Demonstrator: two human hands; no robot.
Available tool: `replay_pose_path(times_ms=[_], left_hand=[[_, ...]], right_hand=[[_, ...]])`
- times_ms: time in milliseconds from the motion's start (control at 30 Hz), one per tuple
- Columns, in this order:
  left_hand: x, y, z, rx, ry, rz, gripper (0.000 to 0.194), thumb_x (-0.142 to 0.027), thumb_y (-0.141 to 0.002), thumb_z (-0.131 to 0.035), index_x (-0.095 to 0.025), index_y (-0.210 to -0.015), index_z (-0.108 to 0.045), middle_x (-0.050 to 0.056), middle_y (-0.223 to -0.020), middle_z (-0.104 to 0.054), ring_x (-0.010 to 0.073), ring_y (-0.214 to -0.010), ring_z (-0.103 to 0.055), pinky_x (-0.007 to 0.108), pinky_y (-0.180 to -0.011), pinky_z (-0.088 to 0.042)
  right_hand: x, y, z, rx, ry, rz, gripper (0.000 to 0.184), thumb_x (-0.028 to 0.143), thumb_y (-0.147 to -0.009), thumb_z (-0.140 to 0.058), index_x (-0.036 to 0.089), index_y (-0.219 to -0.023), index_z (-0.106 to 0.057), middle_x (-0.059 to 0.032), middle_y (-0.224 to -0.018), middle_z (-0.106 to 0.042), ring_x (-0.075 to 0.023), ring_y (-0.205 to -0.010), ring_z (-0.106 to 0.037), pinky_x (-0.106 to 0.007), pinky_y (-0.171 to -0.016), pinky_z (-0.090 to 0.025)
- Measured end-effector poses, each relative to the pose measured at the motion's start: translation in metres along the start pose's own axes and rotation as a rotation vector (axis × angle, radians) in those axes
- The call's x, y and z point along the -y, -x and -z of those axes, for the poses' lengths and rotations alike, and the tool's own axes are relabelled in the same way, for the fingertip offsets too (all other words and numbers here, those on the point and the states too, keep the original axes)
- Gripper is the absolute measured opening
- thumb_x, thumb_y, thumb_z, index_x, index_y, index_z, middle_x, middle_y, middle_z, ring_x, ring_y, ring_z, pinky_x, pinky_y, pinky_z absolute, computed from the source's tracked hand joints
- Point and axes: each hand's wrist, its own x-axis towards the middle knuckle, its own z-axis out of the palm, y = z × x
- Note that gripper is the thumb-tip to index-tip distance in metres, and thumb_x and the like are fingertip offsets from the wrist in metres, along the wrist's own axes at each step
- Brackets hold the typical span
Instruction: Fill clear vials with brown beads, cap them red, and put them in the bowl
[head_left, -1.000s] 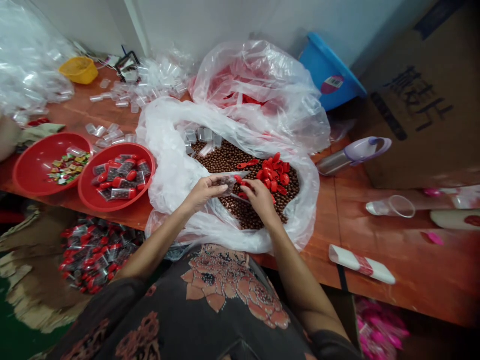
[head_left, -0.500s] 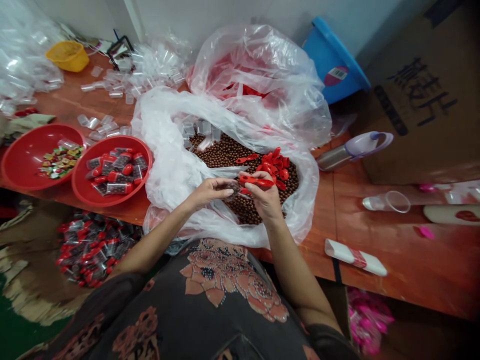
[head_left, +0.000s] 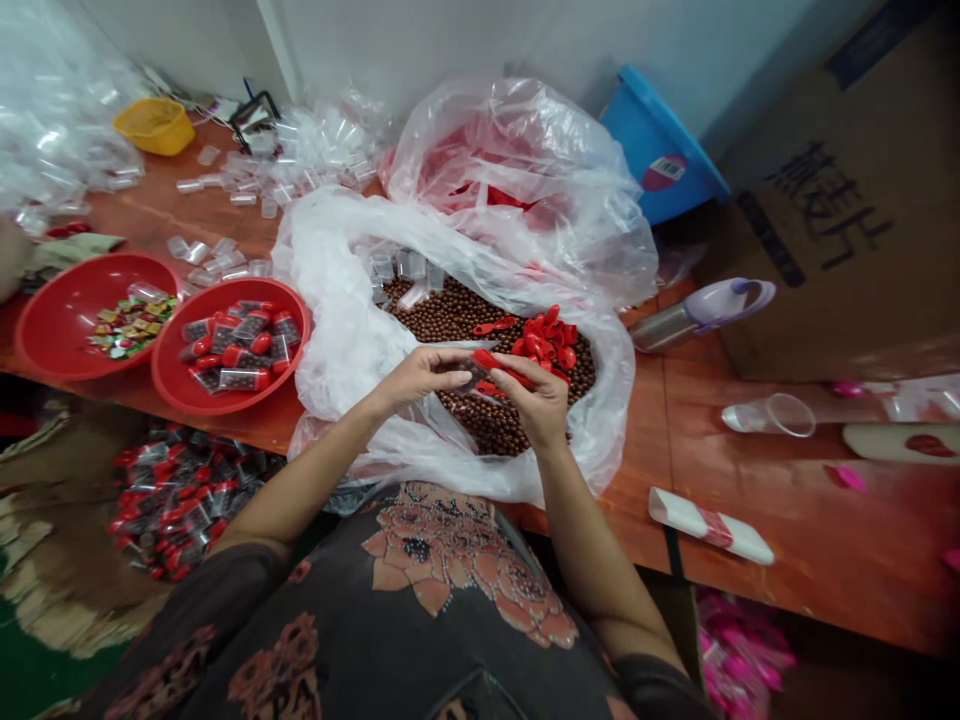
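My left hand pinches a small clear plastic tube with a few brown beads inside. My right hand grips a red plastic scoop, its end at the tube's mouth. Both hands hover over an open white plastic bag filled with small brown balls. A heap of red plastic caps lies on the balls just beyond my right hand, and a second red scoop rests beside it.
A red bowl holds filled tubes, and another red bowl holds wrapped sweets. Loose clear tubes cover the wooden bench's back. A clear bag of red parts, blue basin and cardboard box stand beyond.
My right hand has moved left, bringing the red scoop from level to tilted against the tube. My left hand has turned the tube slightly. The camera has shifted a little.
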Motion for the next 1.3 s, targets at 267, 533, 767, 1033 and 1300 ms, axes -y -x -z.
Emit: replay_pose_path(times_ms=[267,533,767,1033,1300], left_hand=[[-0.003,0.001,-0.004,-0.025,0.030,0.005,0.041,-0.036,-0.072,-0.082,-0.016,-0.107,-0.077,0.008,-0.104,-0.075,0.0185,-0.092,-0.069,0.029,-0.084,-0.055],[0.007,0.006,-0.017,-0.109,0.119,0.005,0.041,-0.035,-0.072,-0.083,-0.016,-0.108,-0.077,0.008,-0.103,-0.075,0.0173,-0.086,-0.069,0.029,-0.081,-0.054],[0.007,-0.005,-0.022,-0.173,0.243,0.093,0.056,-0.063,-0.077,-0.071,-0.014,-0.105,-0.070,0.008,-0.086,-0.074,0.0168,-0.072,-0.069,0.026,-0.065,-0.054],[0.004,-0.008,-0.032,-0.352,0.287,0.146,0.040,-0.049,-0.089,-0.057,-0.019,-0.114,-0.059,-0.002,-0.059,-0.060,0.0107,-0.045,-0.054,0.019,-0.043,-0.040],[0.003,0.000,-0.030,-0.336,0.146,0.154,0.042,-0.036,-0.092,-0.046,-0.021,-0.131,-0.051,-0.003,-0.059,-0.058,0.0125,-0.043,-0.051,0.024,-0.045,-0.047]], right_hand=[[-0.004,0.001,-0.002,0.087,0.199,0.202,0.037,0.035,-0.081,-0.076,0.033,-0.117,-0.073,-0.0011,-0.119,-0.075,-0.0243,-0.110,-0.071,-0.048,-0.104,-0.054],[-0.009,0.013,-0.018,-0.063,0.197,0.198,0.030,0.039,-0.093,-0.061,0.030,-0.121,-0.067,-0.0035,-0.119,-0.073,-0.0228,-0.111,-0.069,-0.047,-0.102,-0.053],[-0.009,-0.001,-0.007,0.192,0.615,0.351,0.069,0.049,-0.080,-0.074,0.024,-0.138,-0.046,-0.0141,-0.132,-0.060,-0.0313,-0.127,-0.055,-0.053,-0.109,-0.045],[-0.012,0.004,-0.014,0.203,0.378,0.168,0.070,0.054,-0.072,-0.079,0.023,-0.129,-0.054,-0.0113,-0.122,-0.065,-0.0282,-0.110,-0.064,-0.047,-0.097,-0.053],[-0.009,0.007,-0.026,-0.103,0.080,0.035,0.034,0.039,-0.093,-0.059,0.029,-0.125,-0.066,-0.0039,-0.117,-0.072,-0.0211,-0.106,-0.068,-0.043,-0.099,-0.053]])
